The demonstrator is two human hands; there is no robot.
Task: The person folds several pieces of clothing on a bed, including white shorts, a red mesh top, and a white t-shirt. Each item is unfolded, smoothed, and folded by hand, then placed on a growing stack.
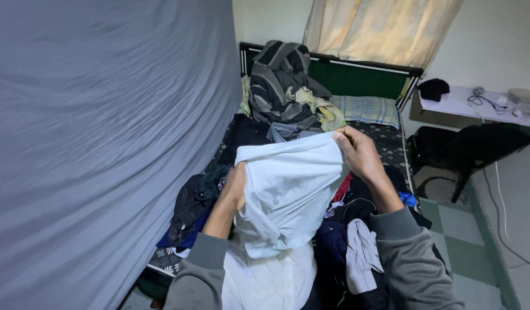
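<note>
Both hands hold up a white T-shirt (pixel 288 189) over the bed (pixel 385 138): the right hand (pixel 356 152) has its grip pinched on the top edge, while the left hand (pixel 236 183) is tucked behind the cloth, its grip hidden. Dark clothes (pixel 196 201) lie heaped below; farther off, a striped blanket (pixel 279 80) is piled against the headboard.

White garment (pixel 285 189) covers the left hand (pixel 237 186) entirely; its lower part runs off the bottom edge; small items on the desk (pixel 477 109) too tiny to identify
</note>
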